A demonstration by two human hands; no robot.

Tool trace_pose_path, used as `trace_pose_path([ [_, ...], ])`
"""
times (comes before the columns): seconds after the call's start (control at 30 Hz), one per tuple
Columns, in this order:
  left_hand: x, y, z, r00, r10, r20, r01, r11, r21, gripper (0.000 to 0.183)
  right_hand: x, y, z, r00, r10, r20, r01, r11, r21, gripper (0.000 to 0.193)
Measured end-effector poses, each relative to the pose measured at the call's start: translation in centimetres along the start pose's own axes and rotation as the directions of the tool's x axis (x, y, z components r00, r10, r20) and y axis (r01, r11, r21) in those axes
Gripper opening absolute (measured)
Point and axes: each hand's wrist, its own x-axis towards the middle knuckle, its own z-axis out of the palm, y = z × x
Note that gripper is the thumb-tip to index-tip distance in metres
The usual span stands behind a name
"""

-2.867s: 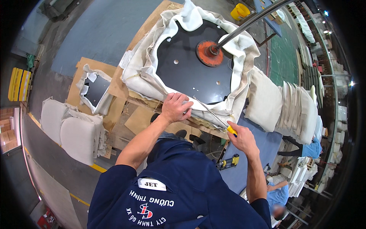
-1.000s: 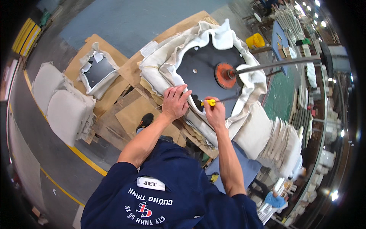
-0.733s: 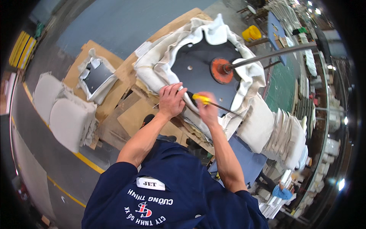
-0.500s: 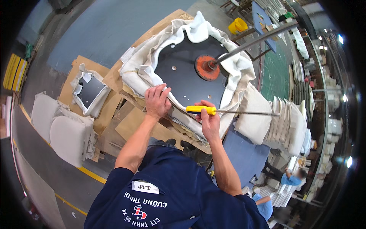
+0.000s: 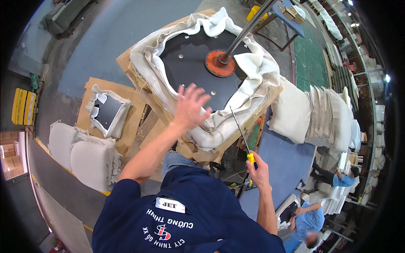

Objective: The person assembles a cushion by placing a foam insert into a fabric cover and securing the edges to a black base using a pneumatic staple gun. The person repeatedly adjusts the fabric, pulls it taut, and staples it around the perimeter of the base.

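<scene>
A padded seat cushion (image 5: 202,135) with beige fabric and white wadding folded over its edges surrounds a black board (image 5: 185,67). An orange round press plate (image 5: 220,63) on a metal rod bears down on the board. My left hand (image 5: 190,105) is over the near edge of the cushion, fingers spread, holding nothing. Farther right, my right hand (image 5: 259,168) grips a screwdriver (image 5: 250,157) by its yellow handle. Its long thin shaft points up and left, the tip at the cushion's near right edge.
A smaller cushion (image 5: 109,114) with a black board lies on cardboard at left, near stacked cushions (image 5: 90,164). More cushions (image 5: 291,111) stand in a row on a blue table (image 5: 274,164) at right. Two people (image 5: 308,219) in light blue work at lower right.
My right hand has moved right and nearer to me, turning the screwdriver's tip toward the cushion's edge. My left hand has lifted and spread its fingers. The view has shifted.
</scene>
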Motion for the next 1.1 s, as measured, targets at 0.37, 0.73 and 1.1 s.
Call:
trace_pose_path([
  [0.37, -1.8, -2.3, 2.8, 0.998, -0.054, 0.039, 0.054, 0.998, -0.012, 0.018, 0.7, -3.9, 0.6, 0.989, -0.108, 0.102, 0.124, 0.978, -0.169, 0.054],
  [0.73, -3.9, -10.2, 0.6, 0.892, -0.382, -0.242, 0.357, 0.923, -0.145, 0.056, 5.8, -10.3, -3.4, 0.957, -0.193, 0.217, 0.261, 0.899, -0.352, 0.045],
  [1.1, -2.4, -9.2, -1.3, 0.971, -0.179, 0.158, 0.149, 0.971, 0.189, 0.072, 15.8, -17.2, -7.7, 0.915, 0.131, 0.381, -0.063, 0.981, -0.185, 0.035],
])
